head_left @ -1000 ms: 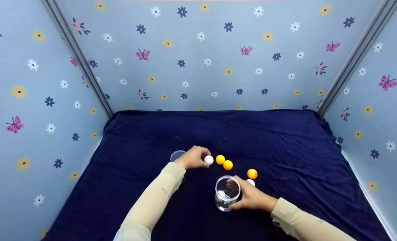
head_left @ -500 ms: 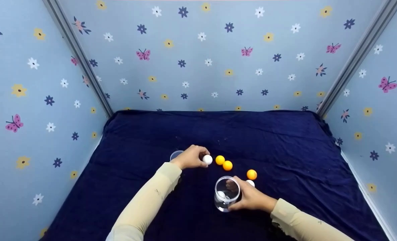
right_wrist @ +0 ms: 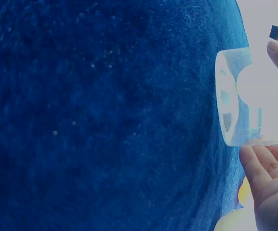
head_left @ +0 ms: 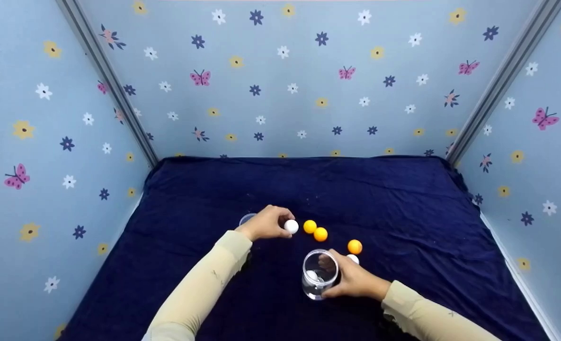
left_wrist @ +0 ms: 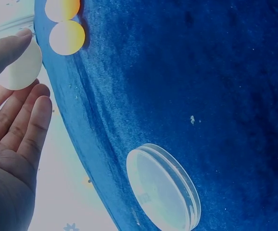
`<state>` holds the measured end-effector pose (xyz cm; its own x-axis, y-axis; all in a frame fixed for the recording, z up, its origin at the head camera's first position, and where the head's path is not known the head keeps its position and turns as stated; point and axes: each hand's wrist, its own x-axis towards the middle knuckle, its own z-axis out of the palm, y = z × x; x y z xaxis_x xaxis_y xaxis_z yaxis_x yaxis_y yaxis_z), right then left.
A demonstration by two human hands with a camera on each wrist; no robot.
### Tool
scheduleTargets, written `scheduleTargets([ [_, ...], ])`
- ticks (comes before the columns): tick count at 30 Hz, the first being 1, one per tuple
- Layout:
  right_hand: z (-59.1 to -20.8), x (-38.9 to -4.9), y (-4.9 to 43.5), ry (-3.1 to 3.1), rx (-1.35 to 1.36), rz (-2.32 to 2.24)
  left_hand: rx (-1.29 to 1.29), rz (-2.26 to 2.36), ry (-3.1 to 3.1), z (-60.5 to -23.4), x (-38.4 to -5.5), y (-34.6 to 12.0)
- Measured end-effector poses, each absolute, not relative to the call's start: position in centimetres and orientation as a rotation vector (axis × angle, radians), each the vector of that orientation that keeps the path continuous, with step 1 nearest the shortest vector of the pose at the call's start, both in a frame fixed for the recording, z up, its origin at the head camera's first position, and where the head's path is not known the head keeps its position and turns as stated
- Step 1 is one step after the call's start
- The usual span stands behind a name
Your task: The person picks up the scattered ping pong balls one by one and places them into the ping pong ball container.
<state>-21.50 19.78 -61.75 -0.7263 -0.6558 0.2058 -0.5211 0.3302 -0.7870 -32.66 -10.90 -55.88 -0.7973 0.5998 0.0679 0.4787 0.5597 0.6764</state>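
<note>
A white ping-pong ball (head_left: 291, 227) is pinched between the thumb and fingers of my left hand (head_left: 264, 223), left of two orange ping-pong balls (head_left: 310, 226). My right hand (head_left: 353, 277) grips a clear plastic jar (head_left: 314, 289) from its right side, the jar's open mouth facing up. Inside the jar a white ball (right_wrist: 264, 86) shows through the wall in the right wrist view. Behind my right hand lie another white ball (head_left: 353, 259), partly hidden, and an orange ball (head_left: 355, 246).
A clear round lid (left_wrist: 163, 187) lies on the dark blue cloth (head_left: 379, 199), mostly hidden behind my left wrist in the head view. Light-blue flowered panels (head_left: 280, 94) with grey metal posts (head_left: 503, 76) enclose the back and sides.
My left hand has drifted slightly left with the white ping-pong ball, widening the gap to the orange balls. My right hand and the jar stay in place.
</note>
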Motion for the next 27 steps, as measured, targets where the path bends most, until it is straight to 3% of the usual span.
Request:
scheduleTargets([
  [27,-61.7,-21.4,19.7,2.384,-1.05,-1.381,0.991,1.128,2.542,-54.0,-30.9,-10.9],
])
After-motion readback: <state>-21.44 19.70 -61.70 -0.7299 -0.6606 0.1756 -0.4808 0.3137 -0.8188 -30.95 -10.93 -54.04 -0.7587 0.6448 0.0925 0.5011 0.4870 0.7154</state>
